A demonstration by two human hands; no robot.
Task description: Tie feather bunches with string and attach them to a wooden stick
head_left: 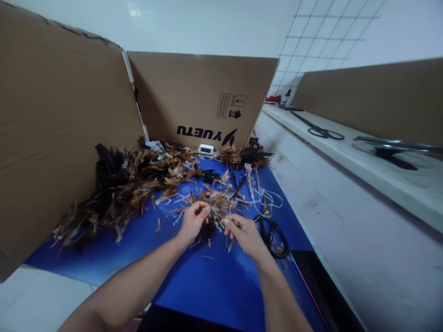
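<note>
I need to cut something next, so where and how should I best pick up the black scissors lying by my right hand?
Take the black scissors by the two handle loops, which lie nearest you, just right of the right hand. The blades point away toward the white cord, so come from the near right side and slip the fingers into the loops from above. This likely keeps clear of the feathers.

Both hands [218, 226] on feather bundle [216, 203]

We see soft, ragged brown feathers [145, 184] on a glossy blue plastic sheet [207, 281], matt corrugated cardboard walls [58, 138] behind, and black-handled metal scissors [275, 235].
</note>
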